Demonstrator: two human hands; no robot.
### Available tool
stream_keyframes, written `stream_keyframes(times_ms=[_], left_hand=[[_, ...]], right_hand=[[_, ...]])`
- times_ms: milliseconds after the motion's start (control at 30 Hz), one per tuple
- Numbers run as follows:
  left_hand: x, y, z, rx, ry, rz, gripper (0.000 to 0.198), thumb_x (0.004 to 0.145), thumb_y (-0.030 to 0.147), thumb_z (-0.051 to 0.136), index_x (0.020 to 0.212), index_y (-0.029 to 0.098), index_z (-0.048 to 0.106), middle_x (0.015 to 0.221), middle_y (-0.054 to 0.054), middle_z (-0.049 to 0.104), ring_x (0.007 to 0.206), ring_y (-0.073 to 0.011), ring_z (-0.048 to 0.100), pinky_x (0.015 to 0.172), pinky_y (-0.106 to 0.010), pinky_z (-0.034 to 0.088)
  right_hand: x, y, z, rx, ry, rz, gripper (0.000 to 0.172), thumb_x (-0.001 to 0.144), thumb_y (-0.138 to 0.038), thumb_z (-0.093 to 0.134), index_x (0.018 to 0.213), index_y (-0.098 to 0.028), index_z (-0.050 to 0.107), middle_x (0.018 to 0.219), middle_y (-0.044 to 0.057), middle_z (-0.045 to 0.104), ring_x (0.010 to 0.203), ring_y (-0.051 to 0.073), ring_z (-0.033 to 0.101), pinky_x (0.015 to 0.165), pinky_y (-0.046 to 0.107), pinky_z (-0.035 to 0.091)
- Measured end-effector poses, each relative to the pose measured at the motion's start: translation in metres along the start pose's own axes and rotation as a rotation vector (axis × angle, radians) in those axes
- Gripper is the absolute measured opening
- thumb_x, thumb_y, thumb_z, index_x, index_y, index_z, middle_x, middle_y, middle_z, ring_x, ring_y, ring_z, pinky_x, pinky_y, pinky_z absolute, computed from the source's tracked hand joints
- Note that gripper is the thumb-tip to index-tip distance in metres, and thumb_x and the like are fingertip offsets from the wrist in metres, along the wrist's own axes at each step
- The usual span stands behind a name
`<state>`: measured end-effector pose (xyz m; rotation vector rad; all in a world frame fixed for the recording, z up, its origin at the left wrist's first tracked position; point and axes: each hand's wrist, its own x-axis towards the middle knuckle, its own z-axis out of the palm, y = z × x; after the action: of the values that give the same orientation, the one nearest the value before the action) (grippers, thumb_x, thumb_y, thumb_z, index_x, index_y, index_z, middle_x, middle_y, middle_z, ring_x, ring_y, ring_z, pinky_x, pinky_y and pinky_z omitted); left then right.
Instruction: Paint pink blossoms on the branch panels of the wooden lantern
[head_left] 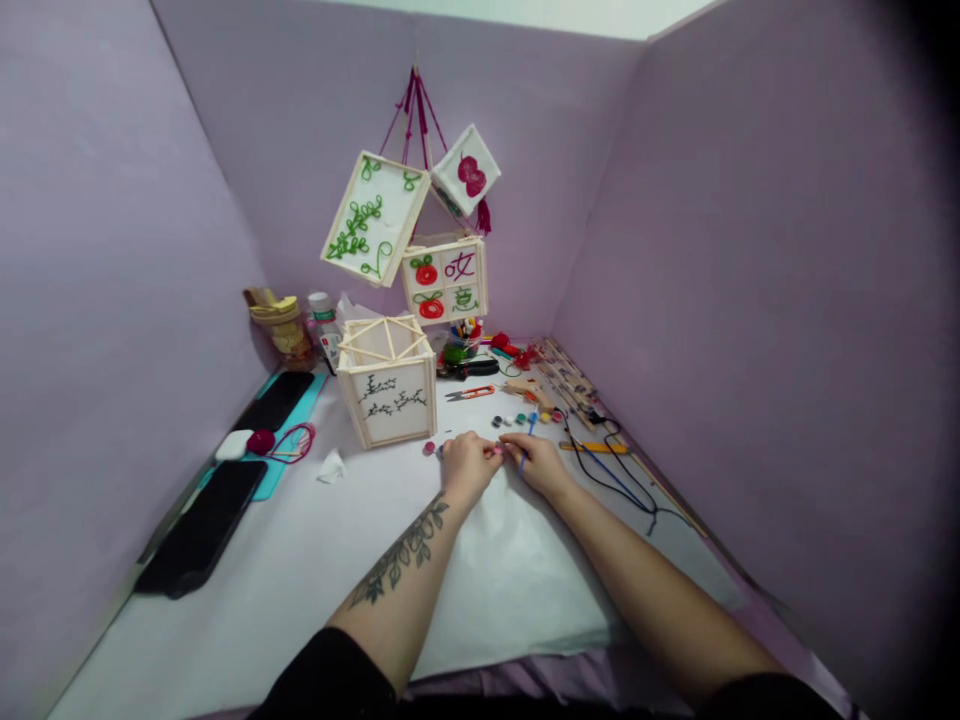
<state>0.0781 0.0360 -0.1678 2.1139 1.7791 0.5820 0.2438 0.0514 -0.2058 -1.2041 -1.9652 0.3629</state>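
My left hand (470,467) and my right hand (537,466) meet over the middle of the table, fingertips pinched close together. Whatever small item is between them is mostly hidden; a bit of pink shows at the left fingertips. A thin blue paintbrush (533,424) slants up through the fingers of my right hand. Just left of my left hand sits a small pink paint pot (429,448). Several more paint pots (521,419) stand in a row beyond my hands. Under my forearms lies a pale sheet (517,570).
A wooden-framed lantern (391,395) with painted branches stands left of my hands. Other decorated lanterns (375,218) hang above. Orange-handled snips (471,393) and a glue gun (529,388) lie behind; a black cable (600,470) is at right, phones (202,525) at left.
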Motion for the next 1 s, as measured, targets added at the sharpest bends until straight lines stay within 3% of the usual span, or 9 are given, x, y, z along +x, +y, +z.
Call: stream_keyframes(times_ms=[133, 333, 433, 600, 833, 1000], left_hand=[[-0.001, -0.004, -0.001, -0.021, 0.002, 0.008, 0.018, 0.085, 0.038, 0.065, 0.092, 0.031, 0.08, 0.094, -0.003, 0.073, 0.097, -0.022, 0.063, 0.085, -0.034, 0.039], [-0.003, -0.005, -0.001, -0.046, 0.002, 0.024, 0.016, 0.085, 0.037, 0.066, 0.091, 0.029, 0.078, 0.096, -0.003, 0.072, 0.099, -0.0223, 0.062, 0.087, -0.035, 0.038], [-0.004, -0.005, -0.002, -0.05, -0.006, 0.025, 0.017, 0.086, 0.037, 0.066, 0.095, 0.029, 0.077, 0.098, -0.003, 0.073, 0.1, -0.0224, 0.062, 0.088, -0.035, 0.038], [-0.004, -0.007, -0.002, -0.054, -0.013, 0.042, 0.02, 0.083, 0.037, 0.067, 0.1, 0.028, 0.076, 0.099, -0.002, 0.073, 0.102, -0.0221, 0.062, 0.089, -0.034, 0.038], [-0.004, -0.008, 0.0, -0.061, -0.001, 0.048, 0.02, 0.084, 0.036, 0.067, 0.1, 0.028, 0.076, 0.102, -0.002, 0.074, 0.101, -0.022, 0.062, 0.089, -0.035, 0.038], [-0.004, -0.008, 0.0, -0.064, -0.001, 0.045, 0.02, 0.083, 0.035, 0.067, 0.1, 0.028, 0.076, 0.1, -0.002, 0.074, 0.101, -0.0224, 0.062, 0.089, -0.035, 0.038]], right_hand=[[-0.003, 0.001, -0.011, 0.077, 0.065, -0.012, 0.024, 0.09, -0.033, 0.055, 0.096, -0.02, 0.074, 0.088, 0.008, 0.077, 0.081, 0.021, 0.071, 0.076, 0.032, 0.056], [-0.008, -0.002, -0.025, 0.166, 0.109, -0.038, 0.046, 0.092, -0.058, 0.048, 0.092, -0.019, 0.073, 0.077, 0.007, 0.072, 0.071, 0.021, 0.067, 0.068, 0.034, 0.054], [-0.007, -0.003, -0.023, 0.18, 0.128, -0.021, 0.046, 0.094, -0.057, 0.046, 0.093, -0.019, 0.072, 0.081, 0.008, 0.073, 0.073, 0.021, 0.068, 0.069, 0.035, 0.055], [-0.003, -0.001, -0.013, 0.211, 0.202, 0.065, 0.041, 0.098, -0.047, 0.042, 0.12, -0.021, 0.064, 0.096, 0.009, 0.075, 0.071, 0.018, 0.068, 0.071, 0.035, 0.057], [-0.005, 0.001, -0.02, 0.406, 0.199, 0.058, 0.07, 0.078, -0.083, 0.048, 0.102, -0.02, 0.068, 0.078, 0.008, 0.071, 0.069, 0.022, 0.068, 0.064, 0.035, 0.056], [-0.006, -0.001, -0.023, 0.418, 0.19, 0.03, 0.075, 0.074, -0.087, 0.048, 0.103, -0.02, 0.067, 0.08, 0.009, 0.071, 0.069, 0.022, 0.066, 0.065, 0.036, 0.056]])
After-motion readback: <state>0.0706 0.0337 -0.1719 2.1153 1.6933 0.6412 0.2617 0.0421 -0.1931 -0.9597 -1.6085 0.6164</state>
